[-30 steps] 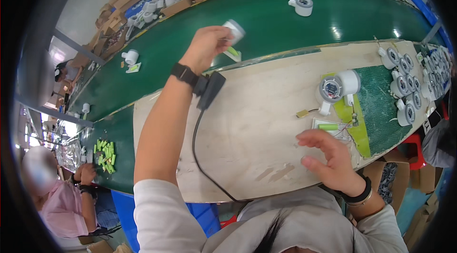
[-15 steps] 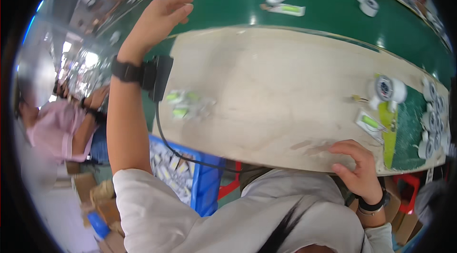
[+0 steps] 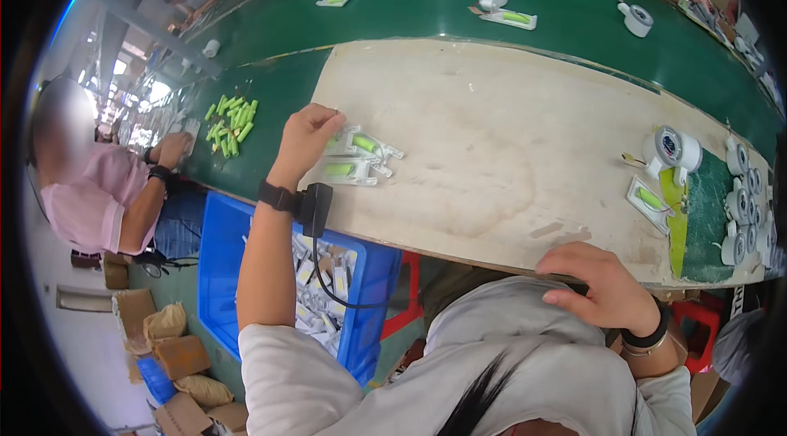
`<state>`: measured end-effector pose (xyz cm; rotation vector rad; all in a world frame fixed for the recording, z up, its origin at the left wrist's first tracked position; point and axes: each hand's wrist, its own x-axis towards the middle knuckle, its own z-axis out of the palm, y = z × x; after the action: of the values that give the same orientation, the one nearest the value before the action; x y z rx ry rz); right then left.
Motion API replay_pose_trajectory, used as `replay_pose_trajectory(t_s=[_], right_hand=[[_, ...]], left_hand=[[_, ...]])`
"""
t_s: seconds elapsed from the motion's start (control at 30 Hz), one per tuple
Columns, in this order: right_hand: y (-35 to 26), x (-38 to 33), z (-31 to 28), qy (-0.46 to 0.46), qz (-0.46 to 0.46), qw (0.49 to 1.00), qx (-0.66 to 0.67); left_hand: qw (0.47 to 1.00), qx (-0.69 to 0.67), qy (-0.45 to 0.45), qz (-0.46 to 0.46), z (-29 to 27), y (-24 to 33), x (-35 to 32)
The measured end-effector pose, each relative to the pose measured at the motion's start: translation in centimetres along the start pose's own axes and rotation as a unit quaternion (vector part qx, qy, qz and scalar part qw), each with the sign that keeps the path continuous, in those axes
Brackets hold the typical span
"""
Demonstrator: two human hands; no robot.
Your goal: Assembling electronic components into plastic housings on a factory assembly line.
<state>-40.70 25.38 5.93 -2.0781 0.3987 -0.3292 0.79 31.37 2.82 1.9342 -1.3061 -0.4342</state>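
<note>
My left hand is at the left end of the pale board, thumb and fingers pinched together. Whatever the pinch holds, if anything, is hidden. Right beside it lie several white plastic housings, each with a green cylindrical cell in it; the hand partly covers one. My right hand is at the board's front edge, fingers loosely bent and apart, with nothing in it. Farther right, another white housing with a green cell lies near a white round-headed unit and a yellow-green strip.
Several white round units crowd the right end. Across the green surface lie more units and housings. Loose green cells are heaped at left, near a person in pink. A blue bin of white parts stands below the board.
My left hand has come back from the far green surface to the housings on the board. A unit and a housing now show where it was. My right hand has shifted slightly nearer to me.
</note>
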Motion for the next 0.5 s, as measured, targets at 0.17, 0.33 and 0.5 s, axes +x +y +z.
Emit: replay_pose_trajectory(t_s=[0.17, 0.33, 0.5], right_hand=[[0.3, -1.3, -0.7, 0.082, 0.021, 0.996, -0.001], [-0.4, 4.0, -2.2, 0.31, -0.158, 0.937, -0.025], [2.5, 5.2, -2.4, 0.222, -0.019, 0.852, 0.473]], left_hand=[[0.99, -0.007, 0.003, 0.141, 0.2, 7.9, -1.2], [0.973, -0.129, -0.092, 0.165, 6.1, 16.5, -2.5], [0.954, -0.164, -0.199, 0.155, 12.7, 20.7, -1.7]])
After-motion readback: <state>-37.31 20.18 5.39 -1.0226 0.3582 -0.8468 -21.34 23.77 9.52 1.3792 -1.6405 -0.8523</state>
